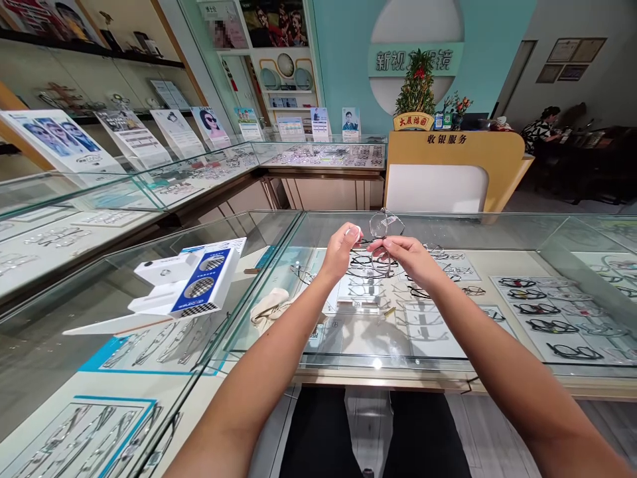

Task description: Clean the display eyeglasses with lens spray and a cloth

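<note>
Above the glass counter, my right hand (409,257) pinches a pair of thin-rimmed eyeglasses (378,224) near the middle. The glasses are turned upright, one lens above my fingers and the other below; a small pale label or sticker shows by the upper lens. My left hand (340,251) is closed just to the left of them, apart from the upper lens. A small white piece, perhaps a cotton pad or tissue, shows at its thumb; its exact kind is too small to tell.
A beige cloth (269,308) and a blue-and-white display box (202,279) lie on the glass counter (358,362). Rows of eyeglasses (552,325) rest inside. Further counters run left; a yellow-and-white cashier desk (438,182) stands behind. A person (545,129) sits at the far right.
</note>
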Tool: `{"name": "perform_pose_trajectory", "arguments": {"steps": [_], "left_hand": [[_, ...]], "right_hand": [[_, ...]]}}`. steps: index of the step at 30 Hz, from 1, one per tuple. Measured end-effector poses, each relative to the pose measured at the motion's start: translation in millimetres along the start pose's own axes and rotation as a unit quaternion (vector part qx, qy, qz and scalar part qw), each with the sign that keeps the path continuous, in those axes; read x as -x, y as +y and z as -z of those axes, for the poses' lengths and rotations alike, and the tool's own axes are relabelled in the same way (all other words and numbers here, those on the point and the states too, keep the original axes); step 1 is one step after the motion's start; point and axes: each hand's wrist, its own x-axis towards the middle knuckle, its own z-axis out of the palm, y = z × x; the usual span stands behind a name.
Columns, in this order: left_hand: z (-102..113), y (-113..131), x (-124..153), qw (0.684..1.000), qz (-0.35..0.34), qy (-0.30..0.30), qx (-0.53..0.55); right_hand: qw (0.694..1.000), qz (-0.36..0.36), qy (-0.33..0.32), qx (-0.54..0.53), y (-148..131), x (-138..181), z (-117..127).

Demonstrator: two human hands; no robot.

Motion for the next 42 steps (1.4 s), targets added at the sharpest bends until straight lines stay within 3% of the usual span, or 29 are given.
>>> {"name": "perform_pose_trajectory", "arguments": {"steps": [6,11,14,18,23,29,38,42], "left_hand": [[0,-3,2,1.000,0.005,-0.021,-0.015],[-2,-8,7,0.989,-0.042,-0.076,-0.117],[0,-11,6,0.988,-0.034,-0.095,-0.121],[14,-23,-9,0.992,0.027,-0.018,-0.124],[39,-46,-27,0.950,0.137,0.084,-0.266],[55,-61,-27,0.923,0.173,0.080,-0.335],[56,-67,-27,0.902,0.206,0.049,-0.375],[51,-55,-25,0.898,0.200,0.088,-0.382]], "right_hand": [[0.996,-0.001,0.044,-0.081,0,-4,3],[0.995,0.012,0.044,-0.084,0,-4,2],[0.995,0.013,0.052,-0.082,1,-4,2],[0.992,0.003,0.073,-0.101,1,-5,4],[0.989,-0.015,0.085,-0.118,1,-6,6],[0.990,-0.022,0.077,-0.113,2,-6,10],[0.990,-0.017,0.080,-0.115,0,-7,9],[0.991,-0.012,0.082,-0.106,-1,-7,12]]}}
